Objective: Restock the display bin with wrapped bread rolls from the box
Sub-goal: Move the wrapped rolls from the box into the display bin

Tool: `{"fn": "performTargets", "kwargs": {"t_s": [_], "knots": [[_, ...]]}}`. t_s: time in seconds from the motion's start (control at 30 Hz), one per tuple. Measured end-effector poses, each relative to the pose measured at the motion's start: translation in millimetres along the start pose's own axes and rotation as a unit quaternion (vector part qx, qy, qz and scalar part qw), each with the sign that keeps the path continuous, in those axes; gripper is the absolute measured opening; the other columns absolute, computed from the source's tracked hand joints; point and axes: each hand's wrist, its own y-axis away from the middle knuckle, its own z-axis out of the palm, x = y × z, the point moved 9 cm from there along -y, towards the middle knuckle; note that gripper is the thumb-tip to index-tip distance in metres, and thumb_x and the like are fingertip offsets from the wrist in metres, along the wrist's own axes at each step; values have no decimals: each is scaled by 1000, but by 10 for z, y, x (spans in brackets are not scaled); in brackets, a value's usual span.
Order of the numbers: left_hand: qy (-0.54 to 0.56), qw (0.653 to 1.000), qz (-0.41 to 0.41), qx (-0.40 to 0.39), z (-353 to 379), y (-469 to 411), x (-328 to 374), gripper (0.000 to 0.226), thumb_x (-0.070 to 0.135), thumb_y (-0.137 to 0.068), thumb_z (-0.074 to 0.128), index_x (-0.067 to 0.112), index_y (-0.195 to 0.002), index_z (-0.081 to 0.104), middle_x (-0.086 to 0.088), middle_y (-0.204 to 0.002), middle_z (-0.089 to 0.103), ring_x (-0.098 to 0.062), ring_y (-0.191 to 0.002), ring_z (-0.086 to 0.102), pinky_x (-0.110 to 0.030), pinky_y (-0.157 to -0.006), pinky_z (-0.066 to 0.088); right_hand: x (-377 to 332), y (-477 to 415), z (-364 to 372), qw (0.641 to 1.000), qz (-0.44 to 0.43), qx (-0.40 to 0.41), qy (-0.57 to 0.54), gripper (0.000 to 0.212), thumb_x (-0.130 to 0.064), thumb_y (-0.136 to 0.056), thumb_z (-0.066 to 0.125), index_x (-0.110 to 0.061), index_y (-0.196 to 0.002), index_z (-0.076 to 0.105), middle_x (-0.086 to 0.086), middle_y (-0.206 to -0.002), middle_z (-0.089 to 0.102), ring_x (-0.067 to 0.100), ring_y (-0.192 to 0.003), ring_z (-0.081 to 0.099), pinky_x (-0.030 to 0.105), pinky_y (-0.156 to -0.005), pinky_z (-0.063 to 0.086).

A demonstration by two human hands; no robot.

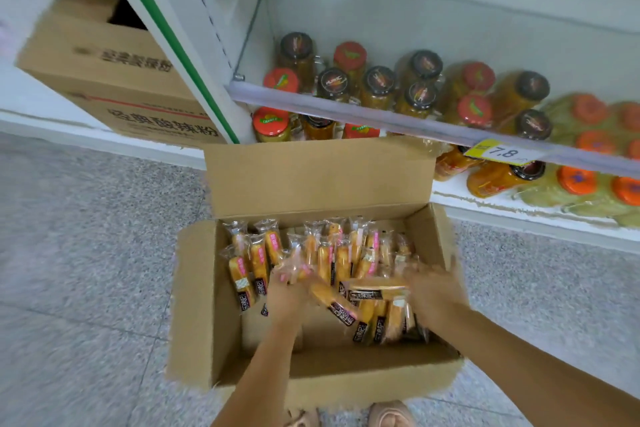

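Left grip and right grip are both down inside the open cardboard box, each smeared by motion blur. My left grip sits among the wrapped bread rolls near the middle of the box, fingertips touching clear wrappers. Whether the fingers are curled round a roll or only lying on them I cannot tell. My right grip is on the right side of the box, touching the end of a crosswise roll that lies on top of the others. Whether it actually holds that roll I cannot tell either.

The rolls are golden, in clear wrappers with dark and pink labels. They stand on end, packed across the far half of the box, and more lie loose along the right. The near left corner of the box shows bare cardboard bottom. All the flaps are open, the far one standing upright.

The box rests on the speckled grey floor, just in front of a white shelf. Jars with red, black and orange lids stand on that shelf and on the one below it. A yellow price tag reading 7.8 hangs on the shelf rail. A second carton with printed characters stands to the left, beyond the green-striped upright. My sandals show at the bottom edge.
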Motion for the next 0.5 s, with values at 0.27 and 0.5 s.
{"fn": "performTargets", "kwargs": {"t_s": [0.27, 0.5], "knots": [[347, 922, -148, -82, -362, 1185, 763, 74, 15, -65, 77, 23, -133, 50, -7, -88, 67, -11, -58, 48, -15, -45, 49, 143, 1007, -578, 814, 72, -88, -570, 69, -47, -90, 55, -18, -146, 28, 8, -138, 50, 28, -109, 60, 43, -94, 51], [421, 884, -165, -117, -428, 2366, 1548, 57, 24, -78, 74, 7, -128, 53, -14, -90, 71, -18, -58, 70, -27, -55, 59, -63, 1958, -1589, 588, 8, -57, -807, 80, -30, -59, 87, -12, -126, 47, 11, -112, 69, 31, -101, 67, 54, -85, 54]]}}
